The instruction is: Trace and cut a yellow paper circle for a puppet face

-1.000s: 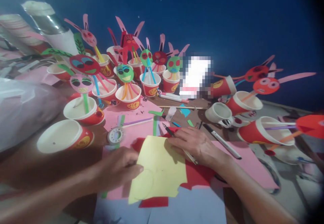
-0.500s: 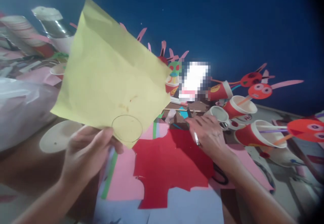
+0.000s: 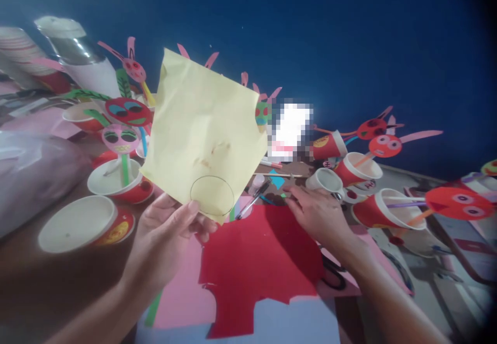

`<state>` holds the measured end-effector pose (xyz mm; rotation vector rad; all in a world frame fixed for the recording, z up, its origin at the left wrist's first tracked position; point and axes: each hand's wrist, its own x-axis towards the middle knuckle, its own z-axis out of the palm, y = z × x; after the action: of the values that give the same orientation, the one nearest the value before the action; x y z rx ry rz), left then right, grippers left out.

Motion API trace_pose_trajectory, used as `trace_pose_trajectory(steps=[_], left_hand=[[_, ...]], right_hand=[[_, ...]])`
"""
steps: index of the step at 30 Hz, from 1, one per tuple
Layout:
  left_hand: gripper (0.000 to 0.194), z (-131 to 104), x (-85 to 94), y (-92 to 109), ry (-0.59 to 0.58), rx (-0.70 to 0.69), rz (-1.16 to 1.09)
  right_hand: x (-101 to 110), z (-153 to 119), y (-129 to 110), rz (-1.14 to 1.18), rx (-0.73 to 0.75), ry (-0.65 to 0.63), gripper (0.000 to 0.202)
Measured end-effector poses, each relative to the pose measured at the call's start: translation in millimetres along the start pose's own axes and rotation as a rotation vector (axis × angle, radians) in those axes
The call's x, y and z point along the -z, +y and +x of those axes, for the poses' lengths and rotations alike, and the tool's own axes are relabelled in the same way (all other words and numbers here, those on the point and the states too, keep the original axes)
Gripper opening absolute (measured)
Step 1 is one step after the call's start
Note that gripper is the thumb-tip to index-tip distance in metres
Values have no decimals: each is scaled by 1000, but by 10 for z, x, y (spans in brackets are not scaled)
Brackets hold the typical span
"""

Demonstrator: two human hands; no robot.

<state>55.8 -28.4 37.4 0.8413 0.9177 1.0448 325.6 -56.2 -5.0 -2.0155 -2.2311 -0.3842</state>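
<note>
My left hand (image 3: 171,225) pinches the lower edge of a yellow paper sheet (image 3: 202,126), which stands raised over the table. A circle is drawn near its bottom corner, beside my thumb. My right hand (image 3: 320,212) is empty, palm down with fingers apart, over the top right of a red paper (image 3: 264,256) with cut-out edges. Pink paper (image 3: 182,287) lies beneath the red one. A pen (image 3: 253,199) rests just beyond the red paper, left of my right hand. Black scissor handles (image 3: 336,276) show below my right wrist.
Red and white cups (image 3: 367,165) holding paper faces on strips stand at both sides. A white mug (image 3: 325,181) sits beyond my right hand. Farther back is a pixelated bright screen (image 3: 291,129). At left are a plastic bag (image 3: 34,178) and a capped bottle (image 3: 73,48).
The yellow sheet has tilted back and looks smaller, uncovering paper faces and cups at left. The pen now lies on the table near my right hand, whose fingers have spread.
</note>
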Motion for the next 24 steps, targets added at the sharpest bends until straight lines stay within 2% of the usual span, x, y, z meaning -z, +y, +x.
trace_pose_trajectory(steps=[2,5,7,10,15,19,24], left_hand=[[8,-3,3,-22,5,-13,21],[10,-13,11,-86,-28,-4,42],[13,-25,26,-140,-85,46,61],[18,-47,50,-184,-156,107,98],[30,-67,54,-109,-162,81,90],[29,-73,40,-48,-150,32,10],[19,-82,92,-31,-96,-84,-24]], right_hand=[[90,2,115,-14,-44,-58,15],[232,-3,270,-25,-113,-277,18],[283,-27,332,-28,-126,-375,18],[276,-103,333,5,-118,-408,17],[217,-217,206,112,-184,-438,22],[227,-236,185,232,-230,-477,17],[195,-270,116,544,-208,-523,12]])
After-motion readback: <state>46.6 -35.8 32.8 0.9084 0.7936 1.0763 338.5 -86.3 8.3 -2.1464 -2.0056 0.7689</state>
